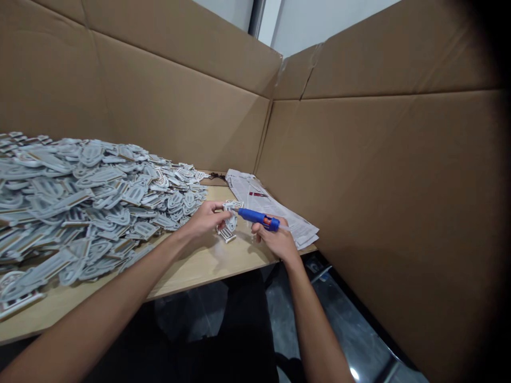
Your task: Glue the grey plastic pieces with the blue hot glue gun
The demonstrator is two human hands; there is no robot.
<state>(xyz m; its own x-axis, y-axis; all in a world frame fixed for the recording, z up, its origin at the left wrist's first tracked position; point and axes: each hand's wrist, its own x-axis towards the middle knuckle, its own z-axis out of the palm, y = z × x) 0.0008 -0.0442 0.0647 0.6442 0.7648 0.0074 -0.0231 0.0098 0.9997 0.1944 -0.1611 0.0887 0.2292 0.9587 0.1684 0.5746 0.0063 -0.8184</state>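
Observation:
My right hand [277,240] is wrapped round a blue glue gun [255,216] with orange parts and a pale glue stick at its rear. Its nozzle points left and meets or nearly meets a white plastic piece [230,222]. That piece, flat with slotted openings, is pinched between the thumb and fingers of my left hand [208,218]. Below it, close to the tabletop, shows another slotted white part [227,234]; I cannot tell whether the two are joined. A large heap of similar white-grey pieces [96,197] lies left of my left hand.
Tall cardboard walls [179,106] enclose the back and right of the wooden table [191,271]. Newspaper sheets [295,226] lie at the right, with a small red object [258,194] on them. A dark cable [217,176] sits in the back corner. The table's front edge runs below my hands.

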